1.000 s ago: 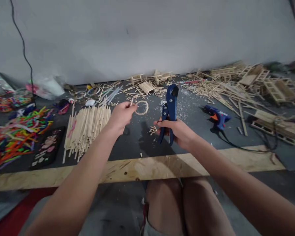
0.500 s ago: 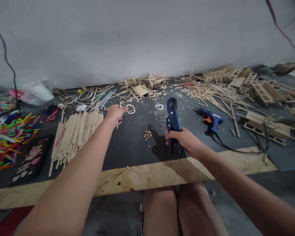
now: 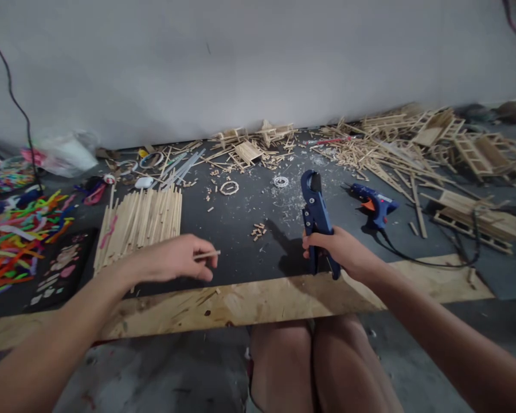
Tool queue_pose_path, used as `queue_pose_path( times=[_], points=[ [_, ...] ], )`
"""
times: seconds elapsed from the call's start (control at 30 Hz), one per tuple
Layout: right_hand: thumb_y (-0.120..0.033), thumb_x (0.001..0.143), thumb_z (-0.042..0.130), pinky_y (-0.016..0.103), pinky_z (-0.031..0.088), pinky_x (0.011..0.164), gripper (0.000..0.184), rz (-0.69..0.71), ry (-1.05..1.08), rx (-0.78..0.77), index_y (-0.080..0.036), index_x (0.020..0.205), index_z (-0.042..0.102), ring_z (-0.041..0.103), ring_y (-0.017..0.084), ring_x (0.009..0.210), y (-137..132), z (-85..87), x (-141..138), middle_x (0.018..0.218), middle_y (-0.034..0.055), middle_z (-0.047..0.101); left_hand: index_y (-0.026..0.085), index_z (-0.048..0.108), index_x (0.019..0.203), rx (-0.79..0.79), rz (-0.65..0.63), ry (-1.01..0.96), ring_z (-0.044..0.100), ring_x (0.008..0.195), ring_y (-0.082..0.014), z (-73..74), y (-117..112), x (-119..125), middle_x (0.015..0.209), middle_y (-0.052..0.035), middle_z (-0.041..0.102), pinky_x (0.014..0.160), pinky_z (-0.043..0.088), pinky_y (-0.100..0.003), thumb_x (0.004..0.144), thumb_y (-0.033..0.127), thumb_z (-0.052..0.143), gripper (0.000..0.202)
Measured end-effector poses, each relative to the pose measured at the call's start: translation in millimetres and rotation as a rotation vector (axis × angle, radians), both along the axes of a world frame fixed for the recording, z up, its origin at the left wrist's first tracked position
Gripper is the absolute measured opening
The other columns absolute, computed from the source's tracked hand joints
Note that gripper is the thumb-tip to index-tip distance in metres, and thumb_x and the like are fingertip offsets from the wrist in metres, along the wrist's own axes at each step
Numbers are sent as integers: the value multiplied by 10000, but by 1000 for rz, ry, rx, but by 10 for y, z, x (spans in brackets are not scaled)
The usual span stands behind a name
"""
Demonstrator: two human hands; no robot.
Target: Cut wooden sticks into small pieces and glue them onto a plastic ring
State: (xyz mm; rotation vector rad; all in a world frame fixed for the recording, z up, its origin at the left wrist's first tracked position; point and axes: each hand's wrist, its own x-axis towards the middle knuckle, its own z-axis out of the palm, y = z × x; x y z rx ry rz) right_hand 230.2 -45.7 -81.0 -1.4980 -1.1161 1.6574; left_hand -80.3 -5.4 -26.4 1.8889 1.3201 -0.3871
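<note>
My left hand (image 3: 183, 259) pinches a short wooden stick (image 3: 207, 254) above the front of the dark table, just right of a bundle of long wooden sticks (image 3: 141, 221). My right hand (image 3: 337, 246) is wrapped round the handles of a blue ratchet pipe cutter (image 3: 318, 212), held upright with its curved jaw at the top. Between the hands lies a small pile of cut stick pieces (image 3: 258, 231). Farther back are a ring of wooden bits (image 3: 229, 188) and a white ring-shaped piece (image 3: 281, 182).
To the right lies a blue glue gun (image 3: 374, 205) with its cord. Wooden models (image 3: 468, 215) and loose sticks (image 3: 348, 152) crowd the back and right. Coloured pipe cleaners (image 3: 21, 241) and a dark patterned case (image 3: 64, 269) are at left. A pale wooden strip (image 3: 258, 304) edges the table's front.
My left hand has come back from beside the wooden ring towards the table's front edge, carrying the stick. The cutter in my right hand appears slightly farther right as the view shifts.
</note>
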Motion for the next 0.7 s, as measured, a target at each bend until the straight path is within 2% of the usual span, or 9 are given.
queue_pose_path(
  times=[0.1,0.2,0.27,0.4,0.53,0.63,0.7],
  points=[
    [-259,696,581,247,454,540,93,11,-6,26,-185,752,570,588,157,648,8,-4,-12,703,10,566,241,675,894,27,-29,-41,537,721,-148,-79,-315,-7,806,11,605,619,353,-228,698,347,600,234],
    [-262,699,573,246,450,534,98,16,-17,28,-183,757,573,593,163,658,11,-17,-15,709,14,569,274,674,974,85,-84,-105,559,821,-161,-137,-478,27,891,-9,607,709,369,-237,771,302,522,255],
    [-264,700,568,247,450,539,105,10,-19,22,-180,762,576,599,166,666,9,-21,-17,719,18,574,261,684,951,120,-105,-121,562,836,-164,-157,-520,51,879,-22,602,732,370,-242,802,278,479,255],
    [-256,693,561,245,450,552,97,1,-15,35,-173,738,578,602,158,664,-2,-13,-21,734,19,579,220,690,789,185,-127,-111,565,790,-154,-212,-556,48,844,-29,593,723,371,-246,827,263,442,255],
    [-250,673,572,250,450,552,85,-8,-31,44,-179,719,582,600,158,653,-28,-4,6,718,21,592,208,642,825,259,-140,-69,561,826,-174,-273,-616,12,873,-40,588,736,373,-266,864,295,386,273],
    [-264,685,564,249,448,556,99,2,-67,55,-178,726,590,608,164,664,-56,3,43,709,34,612,214,608,878,267,-91,-101,559,871,-183,-266,-643,45,928,-46,589,763,378,-273,882,336,353,282],
    [-282,700,549,245,444,548,115,13,-109,68,-175,720,586,608,162,656,-72,12,66,710,40,619,211,586,864,292,-9,-145,556,885,-185,-246,-622,114,930,-45,594,772,381,-275,889,365,335,296]
  ],
)
